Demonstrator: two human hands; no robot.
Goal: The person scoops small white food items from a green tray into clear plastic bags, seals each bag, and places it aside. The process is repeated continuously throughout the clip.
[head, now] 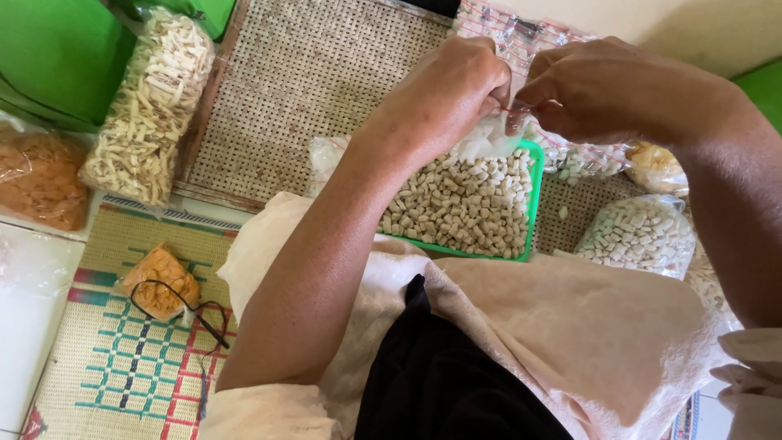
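While the green tray [533,204] of pellets stays full, left hand [452,85] and right hand [595,90] pinch a small plastic bag [489,138] shut at upper centre, unsealed.

Bag of pale strips [151,110], orange snack packet [161,279], black cord [191,314], patterned woven mat [130,358]

floor: white tile [24,326] | patterned woven mat [122,358] | pale wall [692,33] | daylight
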